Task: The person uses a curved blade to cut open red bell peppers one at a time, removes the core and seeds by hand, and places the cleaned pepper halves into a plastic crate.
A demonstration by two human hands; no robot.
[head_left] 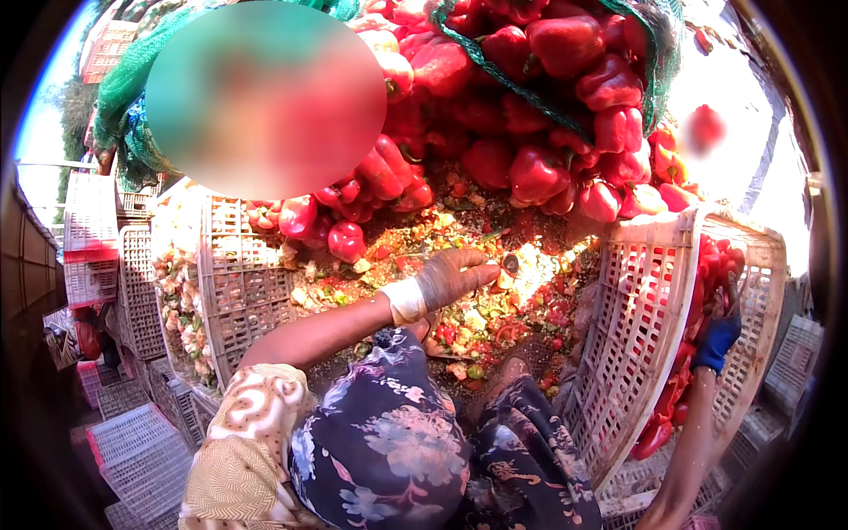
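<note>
The person's left hand is reaching flat, fingers nearly straight and gripping nothing, over the crushed pepper scraps, while the gloved right hand is gripping the white plastic crate, already partly holding red bell peppers, with the big heap unsorted.

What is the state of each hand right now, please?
Left hand: open, fingers stretched over the pepper scraps, holding nothing.
Right hand: blue-gloved, on the white crate rim; grip cannot be told.
</note>
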